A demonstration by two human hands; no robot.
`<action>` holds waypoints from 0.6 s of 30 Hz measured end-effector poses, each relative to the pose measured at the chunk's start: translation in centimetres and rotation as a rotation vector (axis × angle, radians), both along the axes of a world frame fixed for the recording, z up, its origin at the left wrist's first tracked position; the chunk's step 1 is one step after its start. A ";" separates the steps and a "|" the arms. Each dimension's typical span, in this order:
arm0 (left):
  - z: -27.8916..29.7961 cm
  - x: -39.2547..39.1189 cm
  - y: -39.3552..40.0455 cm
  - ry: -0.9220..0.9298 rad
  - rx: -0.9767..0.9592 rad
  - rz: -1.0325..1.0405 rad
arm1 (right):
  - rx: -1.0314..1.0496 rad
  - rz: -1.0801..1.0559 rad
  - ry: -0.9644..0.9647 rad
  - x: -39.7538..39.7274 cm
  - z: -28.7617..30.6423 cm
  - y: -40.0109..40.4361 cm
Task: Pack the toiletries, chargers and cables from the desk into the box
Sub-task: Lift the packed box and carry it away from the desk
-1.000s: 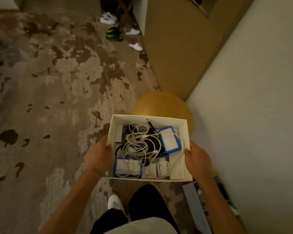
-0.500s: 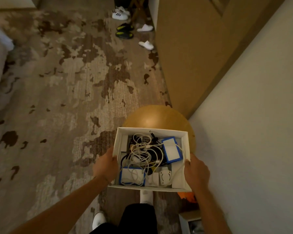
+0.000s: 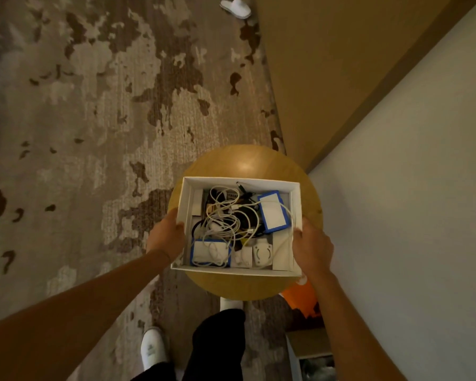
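Observation:
A white open box (image 3: 259,182) is over a round wooden table (image 3: 245,284). My left hand (image 3: 165,236) grips its left wall and my right hand (image 3: 312,247) grips its right wall. Inside lie tangled white cables (image 3: 223,215), a black cable, two blue-edged white packs (image 3: 272,214) and white chargers (image 3: 261,253). Whether the box rests on the table or hovers above it I cannot tell.
Patterned brown carpet (image 3: 94,133) spreads to the left. A wooden cabinet side (image 3: 327,78) and a pale wall (image 3: 410,202) rise on the right. An orange object (image 3: 302,298) lies on the floor by the table. A white slipper (image 3: 235,6) is far off. My legs and white shoe (image 3: 151,347) are below.
I have walked forward carrying the box; the round table, earlier beyond the box, now lies directly beneath it. Both hands keep the same hold on the box's sides.

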State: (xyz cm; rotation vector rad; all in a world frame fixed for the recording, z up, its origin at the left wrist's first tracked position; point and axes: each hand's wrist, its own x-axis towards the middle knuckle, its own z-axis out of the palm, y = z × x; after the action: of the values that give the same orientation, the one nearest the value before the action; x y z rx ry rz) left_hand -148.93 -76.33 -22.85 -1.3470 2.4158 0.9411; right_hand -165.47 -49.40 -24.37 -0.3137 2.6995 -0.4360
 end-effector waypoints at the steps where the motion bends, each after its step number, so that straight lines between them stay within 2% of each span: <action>1: -0.5 -0.4 -0.2 -0.001 0.006 -0.001 | 0.002 -0.003 -0.001 -0.4 -0.5 -0.1; 13: -4.2 -3.7 -1.0 0.004 0.017 -0.029 | -0.020 -0.027 0.033 -2.9 -3.9 -0.2; 18: -2.9 -4.1 -2.4 -0.083 0.111 -0.103 | 0.112 0.075 -0.129 -3.7 -2.1 0.1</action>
State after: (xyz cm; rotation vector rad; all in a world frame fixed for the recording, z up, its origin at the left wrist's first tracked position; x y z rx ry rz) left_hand -153.01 -78.68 -25.76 -1.1868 2.3108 0.9581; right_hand -169.18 -49.26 -26.50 -0.3416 2.5653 -0.2728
